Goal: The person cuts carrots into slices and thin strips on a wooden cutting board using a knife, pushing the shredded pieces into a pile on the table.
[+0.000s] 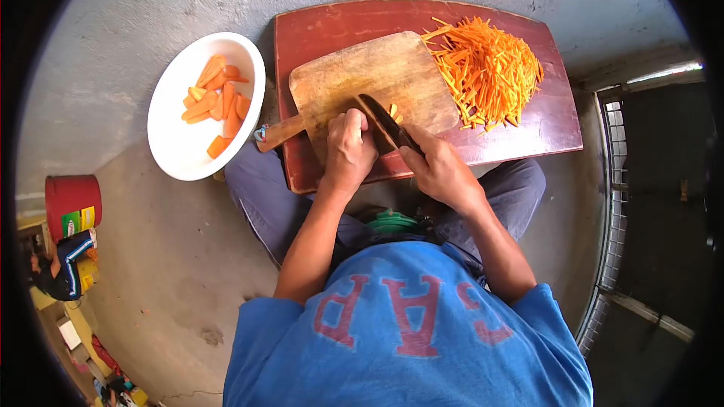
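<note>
My right hand (pixel 441 169) is wrapped round the handle of a dark-bladed knife (pixel 381 117). The blade slants over the front part of a wooden cutting board (pixel 362 68). Small cut carrot pieces (pixel 394 112) lie on the board just right of the blade. To the left of the knife, my left hand (pixel 350 149) rests at the board's near edge with its fingers curled closed; whatever it may hold is hidden behind the knuckles. A large heap of carrot strips (pixel 490 71) is piled at the board's right side.
Under the board is a low red table (pixel 528 136). A white basin (pixel 170 128) with several carrot chunks (pixel 219 98) stands at its left. Beyond the table rises a grey wall (pixel 188 0). A red bucket (pixel 73 203) and another person (pixel 64 267) are far left.
</note>
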The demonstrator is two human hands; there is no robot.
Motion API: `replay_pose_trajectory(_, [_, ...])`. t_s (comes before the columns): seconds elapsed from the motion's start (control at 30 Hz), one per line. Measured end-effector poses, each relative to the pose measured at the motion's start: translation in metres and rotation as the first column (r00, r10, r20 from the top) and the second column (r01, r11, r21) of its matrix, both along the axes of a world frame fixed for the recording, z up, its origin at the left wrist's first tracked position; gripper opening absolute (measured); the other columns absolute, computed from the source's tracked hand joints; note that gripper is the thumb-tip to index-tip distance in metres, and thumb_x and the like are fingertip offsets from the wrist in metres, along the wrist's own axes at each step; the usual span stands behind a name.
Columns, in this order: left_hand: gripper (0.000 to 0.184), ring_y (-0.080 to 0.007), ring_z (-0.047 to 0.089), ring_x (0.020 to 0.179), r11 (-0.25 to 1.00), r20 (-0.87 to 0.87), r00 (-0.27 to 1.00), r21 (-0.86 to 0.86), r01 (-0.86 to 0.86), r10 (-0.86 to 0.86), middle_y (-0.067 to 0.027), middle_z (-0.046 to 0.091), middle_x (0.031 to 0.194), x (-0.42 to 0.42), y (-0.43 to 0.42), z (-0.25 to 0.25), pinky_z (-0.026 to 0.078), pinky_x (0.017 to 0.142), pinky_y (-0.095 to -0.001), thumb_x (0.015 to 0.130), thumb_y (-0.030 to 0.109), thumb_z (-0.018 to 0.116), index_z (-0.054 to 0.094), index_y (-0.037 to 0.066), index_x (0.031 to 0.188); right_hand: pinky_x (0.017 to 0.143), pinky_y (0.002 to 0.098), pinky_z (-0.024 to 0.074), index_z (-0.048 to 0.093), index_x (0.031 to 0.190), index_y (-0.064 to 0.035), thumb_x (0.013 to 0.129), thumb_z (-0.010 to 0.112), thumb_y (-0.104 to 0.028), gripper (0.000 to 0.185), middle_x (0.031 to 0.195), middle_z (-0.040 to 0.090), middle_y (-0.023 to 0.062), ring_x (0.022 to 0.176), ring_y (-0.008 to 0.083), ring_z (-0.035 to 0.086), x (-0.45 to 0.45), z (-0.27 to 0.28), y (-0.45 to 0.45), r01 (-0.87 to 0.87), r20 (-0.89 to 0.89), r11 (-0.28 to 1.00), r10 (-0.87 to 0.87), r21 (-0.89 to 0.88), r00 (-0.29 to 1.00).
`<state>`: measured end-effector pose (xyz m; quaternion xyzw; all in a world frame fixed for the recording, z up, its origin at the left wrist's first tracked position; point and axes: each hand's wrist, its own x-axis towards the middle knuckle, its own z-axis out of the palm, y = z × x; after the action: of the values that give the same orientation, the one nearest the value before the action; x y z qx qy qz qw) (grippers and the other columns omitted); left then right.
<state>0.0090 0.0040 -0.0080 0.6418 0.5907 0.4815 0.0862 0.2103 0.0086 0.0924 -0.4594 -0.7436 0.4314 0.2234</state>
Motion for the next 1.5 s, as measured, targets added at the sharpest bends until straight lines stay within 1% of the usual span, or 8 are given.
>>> replay_pose_trajectory(0.27, [0.021,-0.0117,0.063,0.078,0.998,0.550,0.834,0.019,-0.060,0.039,-0.0064,0.071,0.092,-0.003,-0.004,-0.013,0.055,0.074,-0.0298,0.096,-0.010,0.074,0.058,0.004,0.098,0.085,0.0535,0.0567,0.065,0.130,0.0031,0.108,0.068,-0.013,0.027,0.101,0.071,0.0336,0.096,0.0519,0.074,0.003,-0.011,-0.013,0.006,-0.065,0.998,-0.010,-0.057,0.998])
replay_pose_trajectory(0.3, [0.021,-0.0101,0.062,0.080,0.998,0.631,0.775,0.013,-0.053,0.033,-0.0055,0.070,0.093,-0.004,-0.004,-0.014,0.055,0.074,-0.0285,0.096,-0.009,0.074,0.058,0.004,0.099,0.069,0.0396,0.0515,0.065,0.120,0.0001,0.113,0.065,-0.017,0.018,0.083,0.063,0.0112,0.074,0.0187,0.060,-0.001,-0.018,-0.014,0.000,-0.098,1.000,0.000,-0.006,0.995])
replay_pose_trajectory(0.5, [0.023,-0.0098,0.064,0.085,0.998,0.641,0.767,-0.063,0.014,0.029,-0.0069,0.072,0.097,-0.009,-0.008,-0.014,0.055,0.079,-0.0272,0.097,-0.010,0.073,0.057,0.005,0.101,0.068,0.0337,0.0530,0.068,0.114,-0.0026,0.113,0.065,-0.020,0.018,0.082,0.063,0.0032,0.077,0.0109,0.062,0.056,-0.047,0.043,0.108,-0.091,0.992,-0.113,-0.062,0.989])
replay_pose_trajectory(0.6, [0.020,-0.0123,0.065,0.080,0.997,0.528,0.849,-0.074,0.023,0.019,-0.0071,0.072,0.093,-0.008,-0.007,-0.014,0.055,0.074,-0.0301,0.097,-0.007,0.074,0.058,0.004,0.099,0.037,0.0335,0.0427,0.068,0.106,-0.0041,0.115,0.057,-0.017,0.020,0.074,0.061,0.0028,0.043,0.0114,0.055,0.101,-0.039,0.082,0.300,-0.184,0.934,-0.335,-0.195,0.924])
replay_pose_trajectory(0.9, [0.016,-0.0254,0.067,0.079,0.996,0.074,0.997,-0.092,-0.004,0.011,-0.0093,0.069,0.085,-0.002,-0.007,-0.003,0.054,0.075,-0.0414,0.094,0.004,0.083,0.067,0.004,0.096,0.061,0.0340,0.0546,0.071,0.129,0.0031,0.111,0.067,-0.014,0.025,0.085,0.071,0.0070,0.069,0.0161,0.070,0.147,-0.017,0.072,0.478,-0.144,0.875,-0.465,0.077,0.874])
replay_pose_trajectory(0.97, [0.014,-0.0272,0.070,0.087,0.996,0.081,0.995,-0.073,0.056,-0.050,-0.0121,0.072,0.095,0.006,-0.004,0.008,0.057,0.082,-0.0414,0.095,0.004,0.084,0.071,0.002,0.101,0.072,0.0411,0.0617,0.075,0.125,0.0006,0.107,0.076,-0.013,0.023,0.094,0.077,0.0083,0.084,0.0238,0.077,0.132,-0.026,0.049,0.350,-0.147,0.772,-0.322,0.531,0.935])
replay_pose_trajectory(1.13, [0.021,-0.0341,0.071,0.110,0.957,0.027,0.957,0.021,0.288,-0.288,-0.0159,0.073,0.117,0.051,0.026,0.063,0.057,0.098,-0.0438,0.093,0.010,0.089,0.075,0.000,0.105,0.088,0.0518,0.0633,0.072,0.138,-0.0029,0.101,0.076,-0.010,0.037,0.121,0.079,0.0199,0.103,0.0436,0.077,0.123,-0.002,0.013,0.107,0.315,0.878,-0.278,0.467,0.908])
replay_pose_trajectory(1.5, [0.073,-0.0348,0.048,0.149,0.719,-0.250,0.700,-0.457,0.524,-0.669,-0.0111,0.064,0.152,0.131,0.151,0.092,0.036,0.126,-0.0520,0.078,0.050,0.100,0.080,0.015,0.139,0.089,0.0464,0.0608,0.070,0.137,-0.0048,0.087,0.071,-0.006,0.049,0.119,0.076,0.0115,0.102,0.0336,0.073,0.169,-0.005,0.001,-0.126,0.430,0.753,-0.222,0.645,0.875])
